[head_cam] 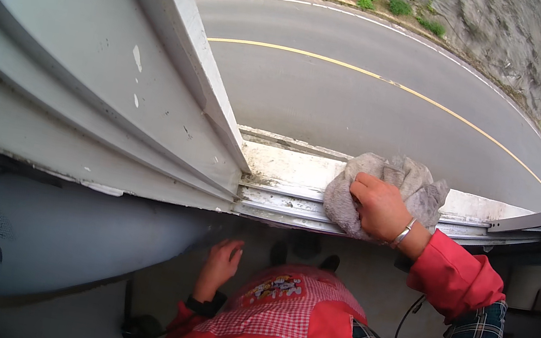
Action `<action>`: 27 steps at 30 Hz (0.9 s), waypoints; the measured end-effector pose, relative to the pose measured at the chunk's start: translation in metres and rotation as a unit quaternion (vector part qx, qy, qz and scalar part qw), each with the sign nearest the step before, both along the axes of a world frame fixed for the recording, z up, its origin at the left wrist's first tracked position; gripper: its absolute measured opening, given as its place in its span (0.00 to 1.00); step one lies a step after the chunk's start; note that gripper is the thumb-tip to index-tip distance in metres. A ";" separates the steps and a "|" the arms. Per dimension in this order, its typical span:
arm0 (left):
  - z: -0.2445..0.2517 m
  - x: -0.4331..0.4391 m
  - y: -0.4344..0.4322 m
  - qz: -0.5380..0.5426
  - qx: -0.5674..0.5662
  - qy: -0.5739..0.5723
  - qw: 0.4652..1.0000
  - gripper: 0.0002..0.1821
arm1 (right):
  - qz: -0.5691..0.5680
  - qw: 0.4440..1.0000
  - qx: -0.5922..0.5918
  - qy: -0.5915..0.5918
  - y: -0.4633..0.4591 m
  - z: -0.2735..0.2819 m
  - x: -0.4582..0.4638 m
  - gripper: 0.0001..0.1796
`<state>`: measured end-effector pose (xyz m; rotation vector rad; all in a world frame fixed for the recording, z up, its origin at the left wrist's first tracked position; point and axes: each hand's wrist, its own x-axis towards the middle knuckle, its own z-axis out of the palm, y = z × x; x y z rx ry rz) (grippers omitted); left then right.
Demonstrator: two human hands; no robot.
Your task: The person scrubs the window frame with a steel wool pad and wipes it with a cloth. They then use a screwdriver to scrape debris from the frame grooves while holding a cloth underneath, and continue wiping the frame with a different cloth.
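My right hand [381,207] grips a bunched grey cleaning cloth [346,198]. The cloth lies across the metal sliding-window track [286,203] and reaches over the pale outer sill [292,164]. Part of the track under it is hidden. Dark grime marks the grooves and the sill to the left of the cloth. Lower down, inside the window, my left hand [221,264] hangs beside my red checked apron [279,310]. It holds nothing, and its fingers are slightly bent with the thumb apart.
At left rises the white window frame [121,63], chipped and spotted. A sliding sash's edge [536,219] stands at right. Outside the opening, a road [316,90] runs below a rock wall [511,43]. A pale surface with a leaf pattern [76,238] lies at lower left.
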<state>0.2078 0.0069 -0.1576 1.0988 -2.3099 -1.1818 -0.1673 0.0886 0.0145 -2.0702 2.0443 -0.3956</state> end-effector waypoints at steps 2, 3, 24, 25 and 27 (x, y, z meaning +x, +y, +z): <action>-0.001 0.005 0.005 0.010 0.008 0.002 1.000 0.11 | 0.025 0.999 -0.025 -0.027 -0.028 -0.002 0.026 0.12; -0.001 0.006 0.008 0.010 0.006 -0.003 1.000 0.11 | 0.030 0.999 -0.023 -0.032 -0.044 -0.002 0.038 0.12; 0.018 -0.038 0.085 -0.006 -0.030 0.001 1.000 0.12 | -0.031 0.811 -0.080 -0.579 -0.051 0.011 0.058 0.09; 0.015 -0.038 0.087 -0.008 -0.023 0.006 1.000 0.12 | -0.039 0.853 -0.059 -0.517 -0.057 0.011 0.067 0.12; 0.009 -0.037 0.090 -0.007 -0.025 0.009 1.000 0.12 | 0.013 0.949 -0.047 -0.310 -0.061 0.011 0.084 0.16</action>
